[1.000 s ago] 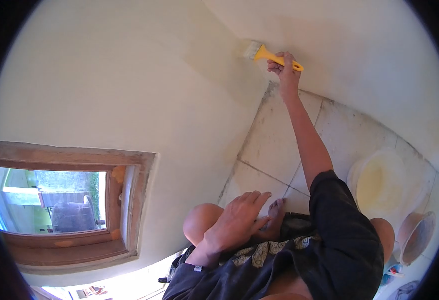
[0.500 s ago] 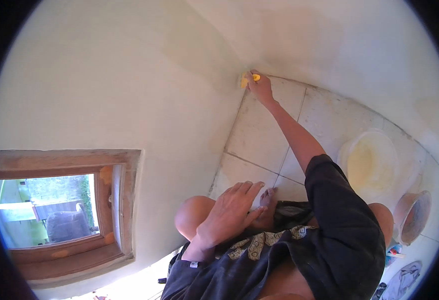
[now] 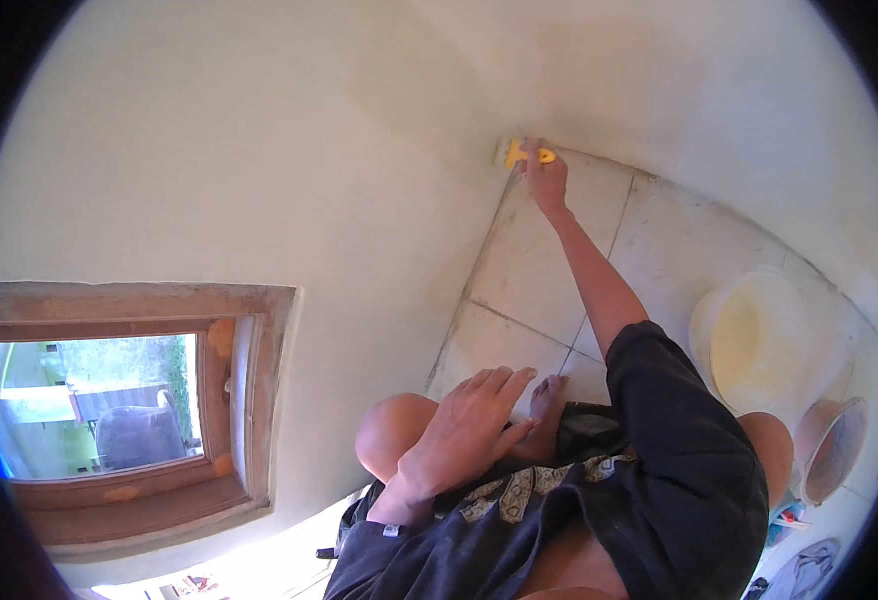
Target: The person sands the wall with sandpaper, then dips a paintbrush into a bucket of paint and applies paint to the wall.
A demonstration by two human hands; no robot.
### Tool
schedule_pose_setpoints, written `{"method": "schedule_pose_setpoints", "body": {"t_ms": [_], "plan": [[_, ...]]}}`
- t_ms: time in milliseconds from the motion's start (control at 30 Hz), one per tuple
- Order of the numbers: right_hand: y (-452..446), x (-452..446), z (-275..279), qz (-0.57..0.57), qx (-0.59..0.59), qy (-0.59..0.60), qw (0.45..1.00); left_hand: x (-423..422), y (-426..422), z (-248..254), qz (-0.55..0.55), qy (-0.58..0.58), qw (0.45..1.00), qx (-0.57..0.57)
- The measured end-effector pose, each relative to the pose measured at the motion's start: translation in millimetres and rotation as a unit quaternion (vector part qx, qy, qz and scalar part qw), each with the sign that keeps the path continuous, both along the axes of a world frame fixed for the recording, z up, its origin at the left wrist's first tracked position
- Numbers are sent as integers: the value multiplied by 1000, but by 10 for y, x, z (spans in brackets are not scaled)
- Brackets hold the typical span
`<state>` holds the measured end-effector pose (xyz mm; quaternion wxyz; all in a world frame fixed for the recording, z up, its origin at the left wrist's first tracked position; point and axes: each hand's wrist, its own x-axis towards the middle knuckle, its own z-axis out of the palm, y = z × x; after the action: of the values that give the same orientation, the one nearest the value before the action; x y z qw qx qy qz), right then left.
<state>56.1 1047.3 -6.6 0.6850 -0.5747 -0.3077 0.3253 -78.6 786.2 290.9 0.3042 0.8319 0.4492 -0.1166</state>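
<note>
My right hand (image 3: 545,178) is closed round the handle of a yellow paintbrush (image 3: 515,153). The bristles touch the left wall (image 3: 379,190) low in the corner, just above the tiled floor (image 3: 534,260). Fingers hide part of the handle. Above my bent knee, my left hand (image 3: 471,420) is held with its fingers stretched out, nothing in it. Damp-looking darker patches show on both walls near the corner.
To the right on the floor stands a pale bucket (image 3: 749,340) with yellowish content. Beyond it are a smaller brownish bucket (image 3: 831,452) and a crumpled cloth (image 3: 804,570). A wooden-framed window (image 3: 284,350) is set in the wall at the left.
From higher up at the corner, my right hand has come down with the brush to the wall's foot. Over the last half second it has shifted only slightly. My left hand stays above the knee.
</note>
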Motion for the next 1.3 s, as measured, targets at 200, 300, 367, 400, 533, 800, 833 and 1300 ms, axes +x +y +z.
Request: {"method": "schedule_pose_setpoints", "body": {"t_ms": [200, 300, 367, 400, 533, 800, 833, 1300], "plan": [[-64, 17, -107, -77, 4, -7, 997, -9, 33, -52, -14, -9, 1000, 12], [-63, -52, -159, 1, -26, -14, 1000, -10, 57, -58, -15, -11, 1000, 12], [-170, -54, 86, 28, 9, 135, 990, -9, 62, -64, -12, -9, 1000, 4], [-224, -21, 160, 5, 48, 200, 979, -8, 72, -63, -14, -11, 1000, 7], [-375, -72, 102, -63, 32, 203, 977, -20, 74, -54, -12, -17, 1000, 5], [-218, -16, 520, -3, 46, 159, 986, -3, 62, -43, -2, -13, 1000, 4], [-243, 124, 565, -21, 72, 163, 984, -1, 65, -49, 0, -11, 1000, 1], [196, 240, -224, -55, -32, -190, 980, 23, 106, -77, 7, -1, 1000, -8]]}}
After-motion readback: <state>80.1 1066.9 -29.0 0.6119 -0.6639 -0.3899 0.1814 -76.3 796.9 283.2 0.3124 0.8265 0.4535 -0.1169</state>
